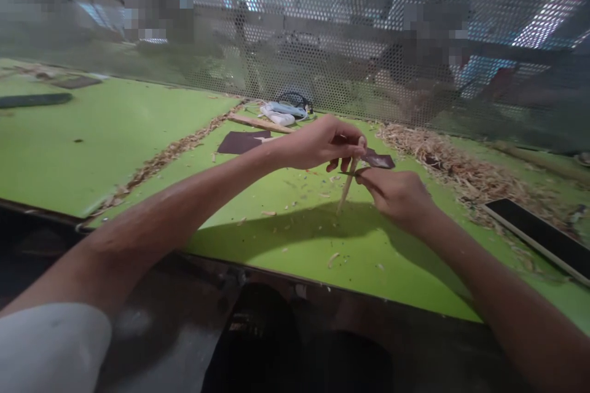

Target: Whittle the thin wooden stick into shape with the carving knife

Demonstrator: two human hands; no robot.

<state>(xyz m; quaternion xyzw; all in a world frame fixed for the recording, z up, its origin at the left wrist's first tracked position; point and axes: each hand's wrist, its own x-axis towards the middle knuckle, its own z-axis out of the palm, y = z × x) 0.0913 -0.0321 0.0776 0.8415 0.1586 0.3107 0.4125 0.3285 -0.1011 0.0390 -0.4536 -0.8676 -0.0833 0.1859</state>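
Thumb and fingers of my left hand (pixel 329 142) pinch the upper end of a thin tapering wooden stick (pixel 344 195). The stick stands nearly upright, slightly tilted, with its lower tip at or just above the green tabletop (pixel 281 233). From the right, my right hand (pixel 397 195) closes around a small knife whose dark narrow blade (pixel 346 173) crosses the stick just below my left fingers. Its handle is hidden in my fist. Behind the hands lies a piece of dark sandpaper (pixel 380 161), and another sandpaper sheet (pixel 239 142) rests beyond my left forearm.
Wood shavings are heaped (pixel 428 156) at the back right, by a long block with a dark top (pixel 544 233). A perforated metal screen (pixel 299 43) borders the back. Near it are a wooden strip (pixel 258 123) and white items with cables (pixel 281 113).
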